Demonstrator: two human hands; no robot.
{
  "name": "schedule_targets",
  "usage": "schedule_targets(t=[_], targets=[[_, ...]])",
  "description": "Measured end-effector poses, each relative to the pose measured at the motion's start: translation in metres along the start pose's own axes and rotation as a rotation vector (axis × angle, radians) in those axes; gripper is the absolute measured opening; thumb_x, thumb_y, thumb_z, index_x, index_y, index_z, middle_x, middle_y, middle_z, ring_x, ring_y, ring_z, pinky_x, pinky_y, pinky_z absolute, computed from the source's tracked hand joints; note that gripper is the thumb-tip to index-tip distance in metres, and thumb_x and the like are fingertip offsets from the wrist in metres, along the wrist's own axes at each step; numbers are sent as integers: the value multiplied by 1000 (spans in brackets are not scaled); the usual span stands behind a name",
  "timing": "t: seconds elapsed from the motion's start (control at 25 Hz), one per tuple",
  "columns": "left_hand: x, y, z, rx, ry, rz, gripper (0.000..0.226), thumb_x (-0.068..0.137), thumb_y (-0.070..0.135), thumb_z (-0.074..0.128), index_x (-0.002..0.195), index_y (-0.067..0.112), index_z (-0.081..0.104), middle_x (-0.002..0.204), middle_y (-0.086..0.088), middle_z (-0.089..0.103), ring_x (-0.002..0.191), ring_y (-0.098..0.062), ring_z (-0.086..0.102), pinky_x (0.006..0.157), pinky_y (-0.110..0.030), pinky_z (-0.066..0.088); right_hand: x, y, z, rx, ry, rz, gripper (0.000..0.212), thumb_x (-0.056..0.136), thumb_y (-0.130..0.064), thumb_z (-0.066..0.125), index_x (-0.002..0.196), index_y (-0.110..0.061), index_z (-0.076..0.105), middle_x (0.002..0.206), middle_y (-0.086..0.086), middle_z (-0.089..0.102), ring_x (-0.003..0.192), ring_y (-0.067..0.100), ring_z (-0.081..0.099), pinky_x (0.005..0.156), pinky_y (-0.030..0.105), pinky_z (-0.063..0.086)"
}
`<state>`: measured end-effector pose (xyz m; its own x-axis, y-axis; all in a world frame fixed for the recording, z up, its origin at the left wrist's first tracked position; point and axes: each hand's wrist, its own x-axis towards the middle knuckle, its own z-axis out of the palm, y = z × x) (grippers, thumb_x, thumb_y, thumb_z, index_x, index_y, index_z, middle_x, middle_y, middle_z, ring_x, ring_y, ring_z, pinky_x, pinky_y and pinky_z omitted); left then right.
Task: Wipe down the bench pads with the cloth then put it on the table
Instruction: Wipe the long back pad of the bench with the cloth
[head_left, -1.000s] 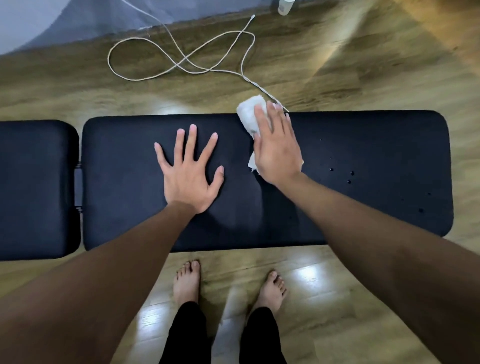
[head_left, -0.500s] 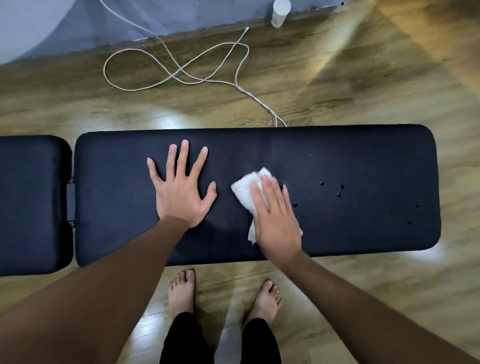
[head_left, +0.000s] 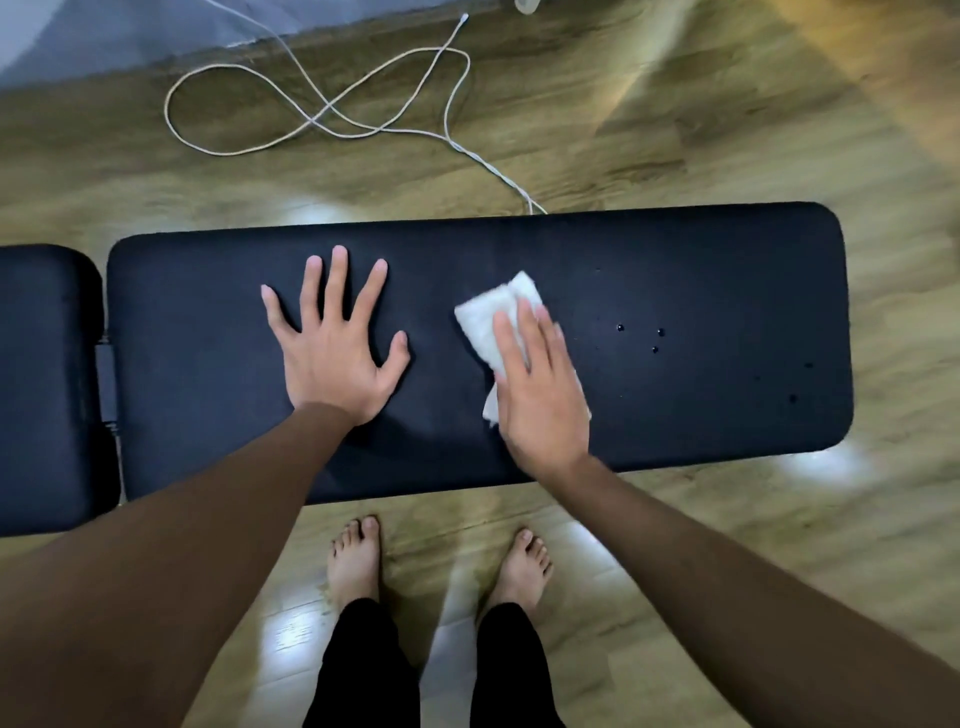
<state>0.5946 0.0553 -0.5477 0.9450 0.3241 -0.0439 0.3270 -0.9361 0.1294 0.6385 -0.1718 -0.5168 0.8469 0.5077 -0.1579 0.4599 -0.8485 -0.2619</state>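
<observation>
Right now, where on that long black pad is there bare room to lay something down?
Bare patches on the long pad: left of the left hand, and the right end past the droplets. The middle is crowded: the right hand presses the cloth.

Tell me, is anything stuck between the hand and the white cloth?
No. The right hand presses flat on the crumpled white cloth, nothing visible between them. The cloth lies on the long black bench pad. The table isn't in view.

Glossy wood-plank floor (head_left: 675, 130) meets a grey wall (head_left: 104, 36); white cable (head_left: 311, 119) lies looped.
</observation>
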Motion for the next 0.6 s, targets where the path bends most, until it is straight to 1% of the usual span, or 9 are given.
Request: schedule_targets(t=[0.08, 0.16, 0.2, 0.24, 0.32, 0.36, 0.44, 0.52, 0.6], targets=[[-2, 0, 1, -2, 7, -10, 72, 92, 60, 36, 158, 38, 17, 168, -4, 15, 155, -30, 10, 117, -70, 6, -51, -5, 6, -11, -41, -2, 69, 91, -8, 56, 152, -10, 26, 161, 17, 20, 150, 32, 14, 121, 46, 24], [-2, 0, 2, 1, 15, -10, 72, 92, 60, 36, 158, 38, 18, 168, -4, 15, 155, -30, 10, 117, -70, 5, -60, -1, 7, 19, -50, -38, 57, 97, -14, 46, 151, -10, 29, 160, 16, 22, 150, 31, 16, 119, 48, 26], [-1, 0, 3, 1, 20, -6, 72, 92, 60, 36, 158, 38, 18, 167, -4, 15, 155, -30, 10, 117, -70, 5, -45, 4, 5, 30, -51, -74, 53, 99, -18, 37, 151, -9, 30, 160, 17, 23, 149, 32, 19, 118, 49, 25], [-1, -1, 4, 0, 23, -1, 72, 92, 60, 36, 158, 38, 18, 167, -4, 16, 155, -30, 10, 117, -70, 5, -25, 9, 2, 33, -54, -100, 53, 99, -20, 35, 151, -8, 30, 159, 18, 23, 148, 34, 20, 119, 50, 23], [0, -2, 5, -9, 32, -2, 72, 91, 59, 37, 157, 38, 19, 167, -4, 17, 154, -30, 11, 117, -70, 5, 33, 17, -8, 24, -45, -74, 62, 95, -18, 47, 152, -7, 25, 161, 19, 18, 149, 35, 17, 122, 49, 16], [0, -2, 5, -10, 35, -3, 71, 91, 59, 37, 157, 39, 19, 167, -4, 17, 154, -30, 11, 117, -70, 5, 64, 22, -14, 18, -33, -33, 64, 95, -16, 48, 153, -8, 21, 162, 18, 15, 150, 34, 14, 123, 48, 13], [-1, -1, 6, -4, 46, 0, 71, 92, 59, 36, 157, 39, 18, 167, -4, 17, 154, -29, 12, 117, -69, 5, 115, 31, -26, 18, -36, 19, 56, 102, -19, 36, 154, -11, 17, 162, 16, 13, 150, 31, 12, 123, 44, 10], [-1, -2, 6, 3, 52, 2, 70, 92, 58, 36, 157, 39, 18, 167, -4, 17, 154, -29, 12, 117, -69, 6, 134, 30, -28, 18, -52, 33, 53, 104, -22, 29, 154, -12, 15, 162, 16, 15, 149, 30, 13, 123, 42, 10], [-2, -2, 6, 0, 49, 5, 70, 92, 58, 36, 157, 39, 18, 167, -4, 17, 154, -29, 12, 117, -69, 6, 118, 27, -26, 11, -37, 26, 57, 103, -21, 35, 155, -11, 12, 162, 16, 11, 150, 30, 10, 124, 41, 9]])
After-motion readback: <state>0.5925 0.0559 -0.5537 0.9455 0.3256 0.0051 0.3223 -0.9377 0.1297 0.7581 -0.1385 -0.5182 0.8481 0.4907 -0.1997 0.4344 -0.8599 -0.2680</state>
